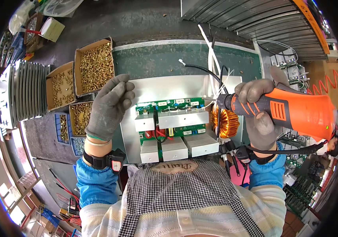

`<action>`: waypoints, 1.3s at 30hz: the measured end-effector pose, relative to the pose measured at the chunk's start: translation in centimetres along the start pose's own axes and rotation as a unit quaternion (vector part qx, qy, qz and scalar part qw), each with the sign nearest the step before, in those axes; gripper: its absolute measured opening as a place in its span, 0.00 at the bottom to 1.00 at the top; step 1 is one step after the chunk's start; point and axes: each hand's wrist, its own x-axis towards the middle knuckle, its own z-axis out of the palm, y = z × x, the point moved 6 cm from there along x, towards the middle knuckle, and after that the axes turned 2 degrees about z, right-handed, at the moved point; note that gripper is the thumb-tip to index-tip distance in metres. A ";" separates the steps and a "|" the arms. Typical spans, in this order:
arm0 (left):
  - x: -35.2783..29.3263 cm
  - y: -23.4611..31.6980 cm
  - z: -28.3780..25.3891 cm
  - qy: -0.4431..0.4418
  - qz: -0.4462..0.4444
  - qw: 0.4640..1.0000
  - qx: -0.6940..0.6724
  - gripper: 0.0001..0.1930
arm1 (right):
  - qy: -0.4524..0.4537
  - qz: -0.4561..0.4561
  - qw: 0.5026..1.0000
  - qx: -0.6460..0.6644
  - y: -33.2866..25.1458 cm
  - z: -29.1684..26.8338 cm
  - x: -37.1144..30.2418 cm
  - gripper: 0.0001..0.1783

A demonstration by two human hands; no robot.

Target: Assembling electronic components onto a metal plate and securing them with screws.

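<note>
My right hand (256, 91), in a grey glove, is wrapped around an orange and black electric screwdriver (305, 112). The tool lies roughly level, its nose pointing left above a copper-wound coil (229, 123). My left hand (111, 104), gloved too, is closed with fingers curled and tips together; anything between them is hidden. It hovers by the left edge of a silver metal plate (155, 85). On that plate sits a green circuit board (147, 106) with aluminium heat sinks (175, 149). White and black cables (212, 53) rise beside the coil.
Cardboard boxes of brass-coloured screws (96, 65) stand left of the plate, with small blue bins (62, 128) nearer. Stacked metal fins (28, 91) stand farther left. Grey metal panels (256, 19) fill the far right. A black cord (287, 151) hangs from the screwdriver.
</note>
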 end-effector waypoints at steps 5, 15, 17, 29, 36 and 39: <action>-0.3 -0.4 -0.3 0.055 0.002 0.998 0.005 0.16 | -0.023 -0.007 1.000 0.011 0.4 0.2 0.0 0.37; 0.2 -1.5 -1.2 0.006 0.011 0.999 -0.030 0.11 | -0.001 0.071 0.997 0.019 1.0 2.2 1.1 0.39; 0.3 -1.8 -1.4 0.007 0.012 1.000 -0.021 0.12 | 0.009 0.040 0.999 -0.002 0.7 2.1 1.5 0.39; 0.4 -1.9 -1.7 0.001 0.005 1.000 -0.010 0.14 | 0.038 -0.084 0.995 0.047 0.4 0.4 1.4 0.45; 0.5 -1.9 -1.8 0.003 0.002 1.000 -0.003 0.15 | 0.019 -0.014 0.999 0.039 0.0 1.0 0.4 0.44; 0.5 -2.0 -1.9 -0.009 -0.005 1.000 0.002 0.15 | 0.047 -0.014 0.999 0.018 0.0 1.0 0.0 0.43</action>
